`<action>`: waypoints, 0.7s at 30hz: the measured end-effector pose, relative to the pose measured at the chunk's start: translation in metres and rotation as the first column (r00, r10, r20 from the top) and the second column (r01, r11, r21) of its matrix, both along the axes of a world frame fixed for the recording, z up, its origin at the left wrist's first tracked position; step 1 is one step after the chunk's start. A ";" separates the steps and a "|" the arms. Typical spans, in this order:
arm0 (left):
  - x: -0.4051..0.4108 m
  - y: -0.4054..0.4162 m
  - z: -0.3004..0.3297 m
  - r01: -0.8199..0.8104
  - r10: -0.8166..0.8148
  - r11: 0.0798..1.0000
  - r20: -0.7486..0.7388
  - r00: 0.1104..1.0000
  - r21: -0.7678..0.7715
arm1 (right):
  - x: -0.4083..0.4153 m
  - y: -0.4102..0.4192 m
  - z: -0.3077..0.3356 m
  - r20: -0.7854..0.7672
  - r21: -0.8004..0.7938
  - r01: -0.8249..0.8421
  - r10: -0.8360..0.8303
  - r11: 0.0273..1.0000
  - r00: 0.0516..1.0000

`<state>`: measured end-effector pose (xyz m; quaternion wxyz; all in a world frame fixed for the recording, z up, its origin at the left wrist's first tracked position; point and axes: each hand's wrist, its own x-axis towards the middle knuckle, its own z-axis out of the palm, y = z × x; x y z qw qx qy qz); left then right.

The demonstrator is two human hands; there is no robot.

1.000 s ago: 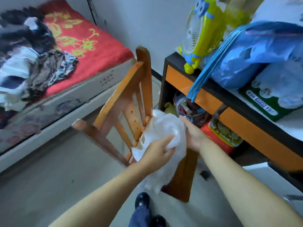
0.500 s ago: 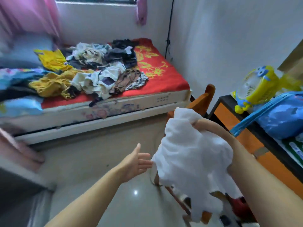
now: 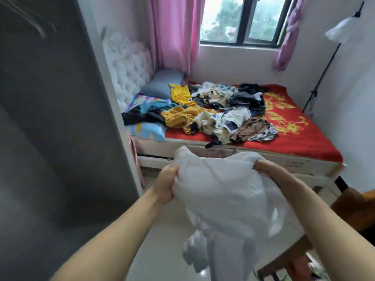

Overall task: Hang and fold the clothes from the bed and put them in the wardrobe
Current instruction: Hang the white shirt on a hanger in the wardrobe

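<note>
- The left hand [image 3: 165, 182] is closed in a tight grip on the left edge of a white garment [image 3: 221, 201], fingers bunched into the cloth.
- The right hand [image 3: 269, 169] is closed on the garment's right edge; its fingers are buried in the fabric.
- The garment is stretched between the 2 hands in the near middle, above the floor [image 3: 162, 246], its lower part hanging in loose folds.
- Beyond it, the bed [image 3: 304, 142], covered in red, carries a heap of clothes [image 3: 219, 112]: yellow, cream, dark and patterned pieces tangled together.
- A grey pillow [image 3: 160, 84] lies at the far left by the padded headboard [image 3: 125, 65].
- A grey wardrobe panel [image 3: 50, 118] fills the left side.
- A wooden chair [image 3: 353, 207] stands near right.
- Pink curtains [image 3: 174, 33] flank the window [image 3: 241, 19].
</note>
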<state>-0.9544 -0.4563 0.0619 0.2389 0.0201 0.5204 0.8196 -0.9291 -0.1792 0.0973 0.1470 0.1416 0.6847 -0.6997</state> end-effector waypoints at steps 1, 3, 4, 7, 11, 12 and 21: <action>-0.007 -0.013 0.009 -0.122 0.123 0.992 -0.007 0.992 0.033 | -0.001 -0.012 -0.003 -0.022 0.127 -0.011 0.014 0.992 1.000; -0.017 -0.039 0.032 -0.238 0.243 0.966 -0.035 0.969 0.099 | -0.015 -0.036 -0.012 -0.066 0.429 -0.037 0.073 0.903 0.995; -0.019 -0.046 0.045 -0.254 0.266 0.957 -0.071 0.961 0.139 | -0.025 -0.053 -0.012 -0.106 0.480 -0.015 0.075 0.877 0.992; -0.021 -0.043 0.059 -0.293 0.271 0.955 -0.285 0.920 -0.038 | -0.052 -0.110 0.010 -0.203 0.300 -0.083 0.148 0.950 0.968; -0.020 -0.048 0.070 -0.518 0.156 0.741 -0.641 0.752 -0.428 | -0.089 -0.177 0.054 -0.143 0.112 -0.476 0.489 0.872 0.861; -0.023 -0.051 0.071 -0.533 0.040 0.669 -0.690 0.723 -0.519 | -0.098 -0.189 0.060 -0.126 0.117 -0.529 0.541 0.840 0.832; -0.057 -0.112 0.101 -0.854 0.003 0.362 -0.916 0.401 -0.373 | -0.185 -0.260 0.108 -0.377 0.380 -0.512 0.635 0.770 0.675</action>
